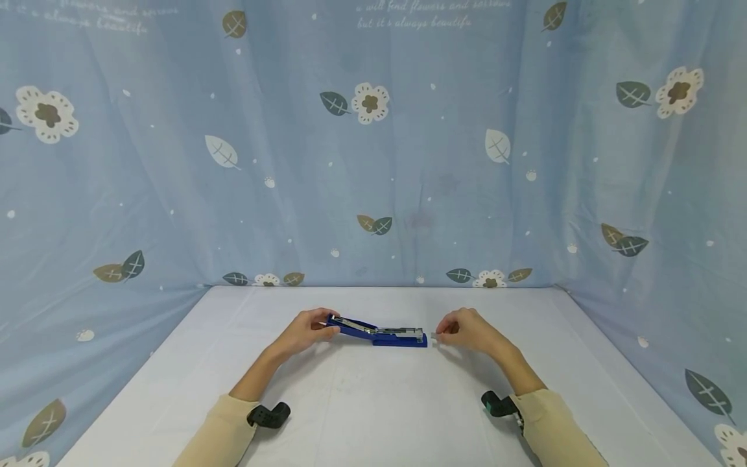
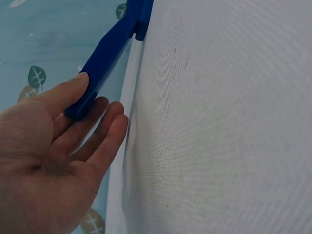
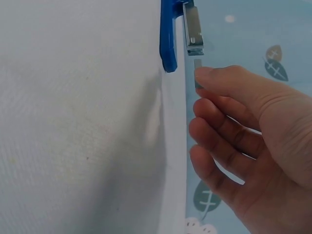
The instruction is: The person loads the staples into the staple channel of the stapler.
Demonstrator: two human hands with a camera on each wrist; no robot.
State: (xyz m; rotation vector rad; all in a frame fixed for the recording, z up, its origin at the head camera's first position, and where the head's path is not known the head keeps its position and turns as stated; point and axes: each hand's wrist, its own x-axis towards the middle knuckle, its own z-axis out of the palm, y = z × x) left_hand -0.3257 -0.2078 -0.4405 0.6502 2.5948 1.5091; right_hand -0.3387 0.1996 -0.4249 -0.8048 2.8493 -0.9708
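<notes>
A blue stapler point(image 1: 399, 338) stands on the white table, its top cover swung far back to the left and its metal magazine exposed. My left hand point(image 1: 309, 332) pinches the end of that raised cover point(image 2: 108, 53) between thumb and fingers. To the right of the stapler, my right hand point(image 1: 469, 329) holds a small grey strip of staples point(image 3: 198, 64) between thumb and forefinger. The strip points at the front end of the metal magazine point(image 3: 193, 29), with a small gap between them. The other right fingers are loosely curled.
The white table point(image 1: 373, 402) reaches back to a blue curtain point(image 1: 408, 162) printed with leaves and flowers, which also closes off both sides. Black wrist devices sit at the left cuff point(image 1: 224, 421) and the right cuff point(image 1: 551, 418).
</notes>
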